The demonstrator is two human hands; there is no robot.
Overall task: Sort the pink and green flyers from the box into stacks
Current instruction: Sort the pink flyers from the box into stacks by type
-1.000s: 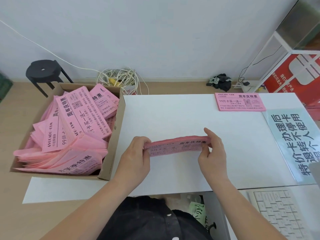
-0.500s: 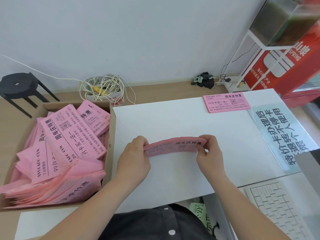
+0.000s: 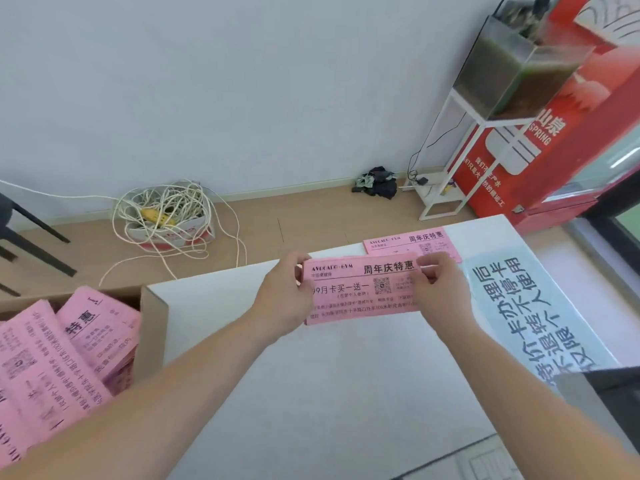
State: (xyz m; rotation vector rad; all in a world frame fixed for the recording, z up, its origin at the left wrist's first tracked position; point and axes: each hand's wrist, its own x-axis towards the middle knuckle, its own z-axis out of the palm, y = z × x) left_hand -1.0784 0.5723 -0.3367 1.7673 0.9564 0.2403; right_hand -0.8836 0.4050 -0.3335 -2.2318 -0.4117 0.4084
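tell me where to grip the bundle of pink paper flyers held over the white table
By its two short ends, one hand from each side, as the left hand and right hand grip the bundle of pink paper flyers now. It is long and thin, so a one-ended grip would likely let it sag.

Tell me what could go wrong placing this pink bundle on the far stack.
1. The left hand and right hand pinch the pink bundle only at its ends; loose sheets might fan out or slip.
2. The pink stack lies by the far edge of the table; a nudge could push flyers onto the floor.
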